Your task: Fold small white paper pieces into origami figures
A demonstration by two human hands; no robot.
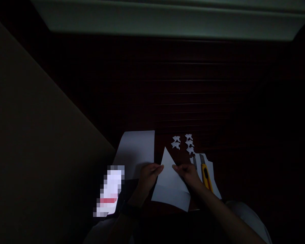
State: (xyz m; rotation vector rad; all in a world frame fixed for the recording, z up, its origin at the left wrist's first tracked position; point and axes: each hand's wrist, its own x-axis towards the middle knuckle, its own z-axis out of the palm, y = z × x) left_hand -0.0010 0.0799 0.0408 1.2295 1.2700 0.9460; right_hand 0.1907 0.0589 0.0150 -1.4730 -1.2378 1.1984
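Between my hands is a sheet of white paper (170, 186), its top coming to a point and its lower edge curving slightly. My left hand (149, 174) pinches the paper's left edge, thumb on top. On the opposite edge, my right hand (189, 173) grips it the same way. The fingers under the paper are hidden. A larger white sheet (137, 145) lies beyond my left hand. Past the tip of the held paper sit several small folded paper figures (189, 143), grouped in two columns.
Right of my right hand, a yellow utility knife (206, 176) rests on white paper pieces (215, 179), beside a slim dark tool (194, 162). A lit, blurred-out screen (110, 189) is at the left. A pale wall or panel (40, 118) rises at far left. The scene is very dark.
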